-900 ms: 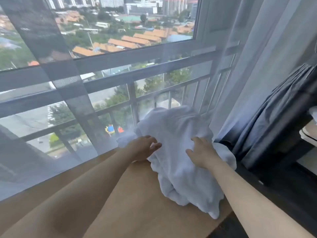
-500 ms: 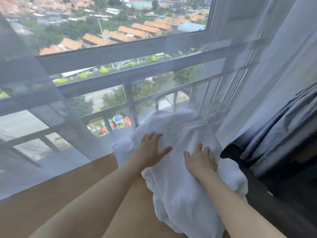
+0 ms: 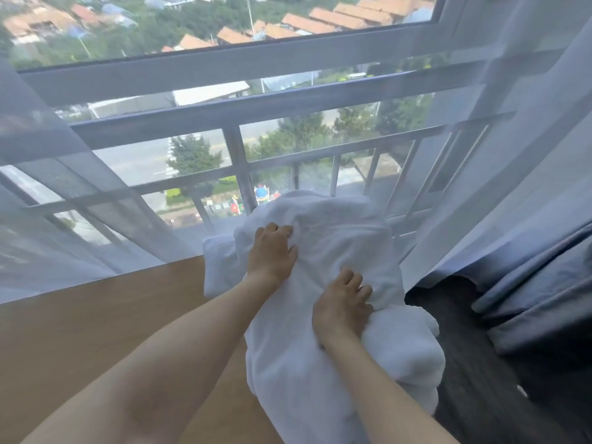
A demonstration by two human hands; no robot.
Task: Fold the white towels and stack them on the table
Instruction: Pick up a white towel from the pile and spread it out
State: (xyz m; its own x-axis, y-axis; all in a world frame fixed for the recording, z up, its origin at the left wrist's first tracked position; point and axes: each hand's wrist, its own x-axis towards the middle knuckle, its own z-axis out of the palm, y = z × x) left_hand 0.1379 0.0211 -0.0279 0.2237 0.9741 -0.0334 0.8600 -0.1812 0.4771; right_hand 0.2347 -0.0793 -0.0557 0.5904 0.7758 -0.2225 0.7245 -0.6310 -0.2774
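Now I'm digging into the pile of white towels (image 3: 323, 331).
Both hands have gone from lying flat to curling: left hand (image 3: 272, 254) and right hand (image 3: 341, 307) are bunching cloth, ready for lifting one out. Heap's sitting at the wooden table (image 3: 96, 318) end, by the curtained window (image 3: 224, 100).

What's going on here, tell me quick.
A person is working on a heap of white towels piled at the right end of a wooden table by the window. The left hand and the right hand both have their fingers curled into the top cloth, gripping it. Nothing is folded or stacked yet; the towels are crumpled and part of the heap hangs over the table's right edge. Sheer curtains hang on both sides.
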